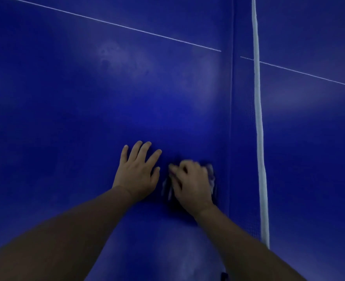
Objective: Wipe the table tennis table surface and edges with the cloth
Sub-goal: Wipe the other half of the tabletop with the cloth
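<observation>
Low in the frame, the right hand [192,184] gripped a bunched cloth [211,177] on the blue table [66,108] — soft, light, best held balled. The left hand [139,171] lay flat, fingers spread.

The bench [66,118] is a deep blue playing top with a thin white line [114,24] running across it well beyond the hands. The left hand [137,175] lies flat on it, fingers spread. Just beside it, the right hand [192,185] presses a crumpled cloth [211,177] against the top. Right of that hand the white-banded net [259,122] crosses the bench.
</observation>
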